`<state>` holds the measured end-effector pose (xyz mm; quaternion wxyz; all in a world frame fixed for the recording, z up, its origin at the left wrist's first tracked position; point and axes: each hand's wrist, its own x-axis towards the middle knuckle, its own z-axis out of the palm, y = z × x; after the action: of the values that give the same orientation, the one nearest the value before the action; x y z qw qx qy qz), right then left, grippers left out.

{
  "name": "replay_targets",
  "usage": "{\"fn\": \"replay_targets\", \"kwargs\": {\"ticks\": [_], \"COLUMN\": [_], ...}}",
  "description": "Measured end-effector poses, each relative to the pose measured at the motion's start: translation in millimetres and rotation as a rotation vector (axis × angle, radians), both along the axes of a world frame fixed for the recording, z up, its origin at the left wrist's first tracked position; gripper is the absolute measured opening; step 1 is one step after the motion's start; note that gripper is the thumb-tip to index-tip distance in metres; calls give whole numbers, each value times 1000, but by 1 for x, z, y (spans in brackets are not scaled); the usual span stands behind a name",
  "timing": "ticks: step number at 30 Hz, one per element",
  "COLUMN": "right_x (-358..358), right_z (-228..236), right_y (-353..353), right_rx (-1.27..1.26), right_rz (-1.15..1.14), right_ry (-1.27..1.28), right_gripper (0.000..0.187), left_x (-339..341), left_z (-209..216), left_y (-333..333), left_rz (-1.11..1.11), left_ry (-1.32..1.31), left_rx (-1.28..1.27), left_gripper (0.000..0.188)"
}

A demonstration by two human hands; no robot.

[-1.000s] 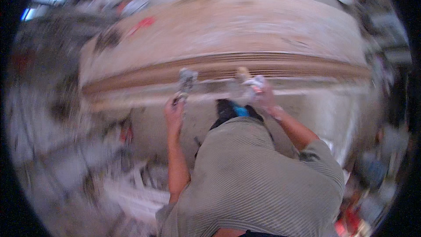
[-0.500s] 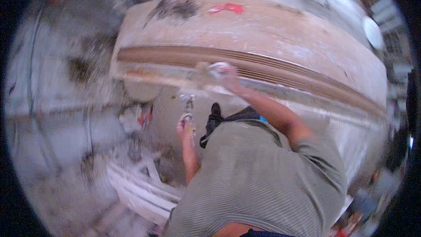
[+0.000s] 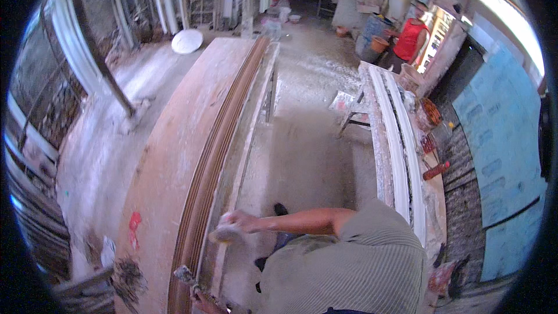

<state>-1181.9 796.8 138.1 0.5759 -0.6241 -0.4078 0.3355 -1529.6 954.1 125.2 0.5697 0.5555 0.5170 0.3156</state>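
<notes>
A long brown ridged moulding (image 3: 216, 131) lies along the right side of a wide wooden tabletop (image 3: 168, 145), running away from me. My right hand (image 3: 243, 221) is closed on a pale, rounded object (image 3: 226, 234), too blurred to name its kind, held beside the table's right edge. Low in the picture, my left hand (image 3: 204, 302) grips a paint-stained brush-like tool (image 3: 185, 274), its grey-white head over or against the moulding; contact cannot be made out. Part of that hand is cut off by the lower edge.
To the right, white mouldings (image 3: 395, 134) lie on another bench with a red-brown bottle-like object (image 3: 436, 170). A red scrap (image 3: 134, 227) and a dark stain (image 3: 129, 276) mark the tabletop. A person in a red top (image 3: 411, 40) stands beyond, near a blue drum (image 3: 374, 32).
My view has swung round, so the moulding now runs away from me instead of across. The left hand's tool has come up to the moulding; the right hand's pale object has moved off it.
</notes>
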Motion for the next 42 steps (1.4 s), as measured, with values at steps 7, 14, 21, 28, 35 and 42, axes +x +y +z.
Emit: {"fn": "replay_targets", "kwargs": {"ticks": [7,14,21,28,35,42], "right_x": [58,45,56,85,133,221], "right_z": [41,58,48,51,62,54], "right_y": [-220,-368,-468,-541,-571,-584], "right_rx": [-450,-502,-494,-485,-802,-754], "right_rz": [-858,-1073,-916,-1189,-1309,-1525], "right_ry": [-303,-101,56,28,191,226], "right_gripper": [44,40,40,46,67,67], "left_x": [184,306,395,475,558,675], "left_z": [5,49,45,41,17,45], "left_y": [-9,-200,-379,-500,-550,-594], "left_rz": [-490,-884,-1416,-1805,-2050,-2352], "left_ry": [-144,-91,-53,-55,-130,-277], "left_rx": [108,-165,-187,-84,-272,-177], "left_gripper": [28,23,27,29,36,41]}}
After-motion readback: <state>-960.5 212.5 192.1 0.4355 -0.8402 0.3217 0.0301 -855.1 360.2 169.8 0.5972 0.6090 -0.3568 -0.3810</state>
